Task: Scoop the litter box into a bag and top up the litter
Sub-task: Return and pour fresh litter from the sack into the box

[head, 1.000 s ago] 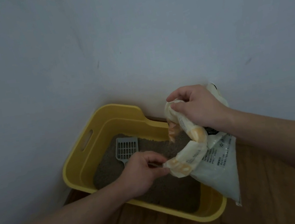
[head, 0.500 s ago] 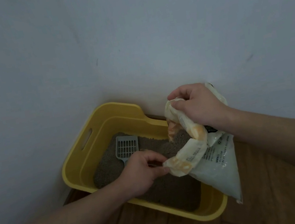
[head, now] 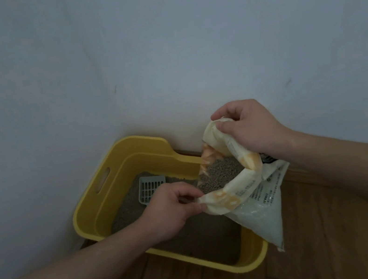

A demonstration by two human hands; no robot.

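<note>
A yellow litter box [head: 94,192] sits in the wall corner on a wooden floor, filled with grey litter [head: 128,208]. A grey slotted scoop [head: 149,188] lies in the litter at the back. Above the box's right side I hold a white and orange litter bag [head: 258,202]. My left hand [head: 173,210] pinches the near edge of its mouth. My right hand [head: 249,127] grips the far upper edge. The mouth is pulled open and faces the box. Grey litter shows through the opening.
Two pale walls [head: 163,56] meet right behind the box. Wooden floor [head: 344,246] stretches to the right and in front of the box. A cut-out handle [head: 103,180] is in the box's left wall.
The bag mouth has been spread a little wider between my hands. Both hands keep their grip and stay almost in place.
</note>
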